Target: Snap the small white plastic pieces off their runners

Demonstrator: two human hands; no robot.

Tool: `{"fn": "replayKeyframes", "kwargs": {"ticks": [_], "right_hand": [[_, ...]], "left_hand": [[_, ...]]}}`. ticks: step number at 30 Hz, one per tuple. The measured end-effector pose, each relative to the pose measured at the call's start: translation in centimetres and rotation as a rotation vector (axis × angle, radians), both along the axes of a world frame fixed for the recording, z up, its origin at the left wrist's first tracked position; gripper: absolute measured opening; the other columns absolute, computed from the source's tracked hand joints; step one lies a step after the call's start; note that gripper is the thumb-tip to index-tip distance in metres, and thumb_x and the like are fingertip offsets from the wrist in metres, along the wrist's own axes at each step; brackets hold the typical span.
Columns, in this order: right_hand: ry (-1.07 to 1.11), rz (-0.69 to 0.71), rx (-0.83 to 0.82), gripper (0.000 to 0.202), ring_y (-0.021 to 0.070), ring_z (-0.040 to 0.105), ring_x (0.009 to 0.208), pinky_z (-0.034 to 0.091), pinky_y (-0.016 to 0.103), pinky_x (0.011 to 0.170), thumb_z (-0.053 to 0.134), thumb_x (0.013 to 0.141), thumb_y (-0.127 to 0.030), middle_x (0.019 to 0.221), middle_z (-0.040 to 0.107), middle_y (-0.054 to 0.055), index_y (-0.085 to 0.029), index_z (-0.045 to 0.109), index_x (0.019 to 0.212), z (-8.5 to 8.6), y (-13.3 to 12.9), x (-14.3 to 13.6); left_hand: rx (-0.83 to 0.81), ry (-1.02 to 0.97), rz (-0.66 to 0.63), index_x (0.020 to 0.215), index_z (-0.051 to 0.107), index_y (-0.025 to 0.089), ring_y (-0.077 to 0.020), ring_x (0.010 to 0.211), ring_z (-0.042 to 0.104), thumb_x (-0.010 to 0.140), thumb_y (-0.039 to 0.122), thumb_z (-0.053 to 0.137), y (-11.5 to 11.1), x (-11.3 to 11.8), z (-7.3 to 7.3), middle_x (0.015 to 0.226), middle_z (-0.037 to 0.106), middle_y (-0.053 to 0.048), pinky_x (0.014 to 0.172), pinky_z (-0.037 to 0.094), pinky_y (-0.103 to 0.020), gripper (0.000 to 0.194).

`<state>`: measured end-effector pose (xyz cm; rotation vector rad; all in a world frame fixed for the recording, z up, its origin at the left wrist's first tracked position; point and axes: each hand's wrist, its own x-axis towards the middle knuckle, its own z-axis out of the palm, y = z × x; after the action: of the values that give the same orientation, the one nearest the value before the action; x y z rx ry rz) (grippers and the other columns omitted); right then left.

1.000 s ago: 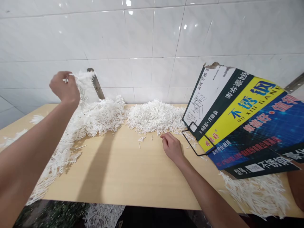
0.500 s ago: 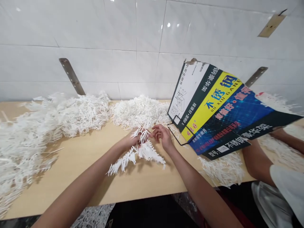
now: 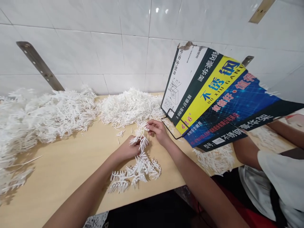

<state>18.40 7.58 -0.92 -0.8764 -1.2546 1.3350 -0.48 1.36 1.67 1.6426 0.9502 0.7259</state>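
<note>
My left hand [image 3: 128, 148] is closed around the lower part of a white branched plastic strand [image 3: 142, 139]; its fingertips are partly hidden. My right hand [image 3: 157, 130] pinches the strand's upper end between thumb and fingers. Below my left hand, more white branched plastic pieces [image 3: 142, 169] lie on the table, in contact with the held strand or just under it; I cannot tell which. A few small loose white bits [image 3: 120, 133] sit on the wood, left of my hands. Behind them rises a heap of similar white pieces [image 3: 131, 107].
A long white heap [image 3: 59, 115] covers the table's left and back. At right, a printed cardboard panel [image 3: 213, 95] leans in a black wire stand [image 3: 174, 136]. Beyond it are another person's arm [image 3: 245, 152] and more white pieces [image 3: 215, 158]. A metal bracket [image 3: 42, 68] is on the tiled wall.
My right hand has closed in on the strand and now pinches its top. The pieces beneath lie lower and nearer the table's front edge. The view has shifted somewhat.
</note>
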Motion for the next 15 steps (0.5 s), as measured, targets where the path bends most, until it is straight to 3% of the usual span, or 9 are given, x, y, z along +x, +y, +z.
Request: {"fn": "replayKeyframes", "kwargs": {"ticks": [3,6,9,11,13,15], "right_hand": [[0.063,0.038,-0.075,0.026,0.0105,0.054,0.048,0.035,0.022,0.044,0.085,0.070,-0.036,0.060,0.061,-0.003,-0.019,0.070,0.084,-0.1,0.1,0.2],[0.084,0.136,-0.129,0.031,0.0097,0.053,0.049,0.038,0.021,0.046,0.089,0.066,-0.036,0.063,0.063,-0.003,-0.019,0.071,0.085,-0.1,0.2,0.2],[0.058,0.224,-0.137,0.033,0.0083,0.050,0.048,0.038,0.021,0.046,0.091,0.064,-0.037,0.064,0.064,-0.002,-0.018,0.070,0.081,0.0,0.4,0.3],[0.031,0.246,-0.134,0.033,0.0082,0.049,0.047,0.036,0.021,0.045,0.092,0.064,-0.038,0.064,0.064,-0.002,-0.017,0.070,0.077,0.1,0.5,0.6],[0.025,0.248,-0.134,0.033,0.0086,0.048,0.046,0.036,0.021,0.044,0.091,0.065,-0.040,0.062,0.062,-0.002,-0.017,0.069,0.077,0.2,0.6,1.0],[0.043,0.240,-0.132,0.034,0.0090,0.046,0.047,0.036,0.022,0.045,0.091,0.064,-0.040,0.060,0.059,-0.003,-0.017,0.070,0.078,0.2,0.5,1.4]], "left_hand": [[-0.115,-0.040,-0.040,0.067,0.061,0.019,-0.0138,0.053,0.046,0.082,0.028,0.060,0.1,-0.6,0.3,0.059,0.054,-0.001,0.052,0.037,-0.028,0.017],[-0.257,-0.156,-0.123,0.076,0.070,0.018,-0.0180,0.060,0.056,0.073,0.025,0.063,0.8,-1.5,0.3,0.066,0.063,-0.006,0.057,0.047,-0.032,0.010],[-0.271,-0.302,-0.141,0.095,0.078,0.018,-0.0275,0.082,0.069,0.062,0.022,0.067,1.6,-2.2,0.0,0.086,0.074,-0.012,0.074,0.054,-0.041,0.035],[-0.332,-0.394,-0.219,0.104,0.078,0.017,-0.0327,0.096,0.070,0.059,0.025,0.068,1.9,-2.5,-0.2,0.097,0.076,-0.016,0.084,0.054,-0.045,0.047],[-0.429,-0.471,-0.305,0.107,0.077,0.016,-0.0369,0.105,0.070,0.062,0.036,0.071,2.1,-2.5,-0.5,0.104,0.076,-0.020,0.088,0.053,-0.048,0.049],[-0.507,-0.516,-0.302,0.106,0.077,0.014,-0.0383,0.108,0.069,0.072,0.056,0.067,2.1,-2.2,-0.6,0.106,0.076,-0.022,0.086,0.054,-0.047,0.054]]}}
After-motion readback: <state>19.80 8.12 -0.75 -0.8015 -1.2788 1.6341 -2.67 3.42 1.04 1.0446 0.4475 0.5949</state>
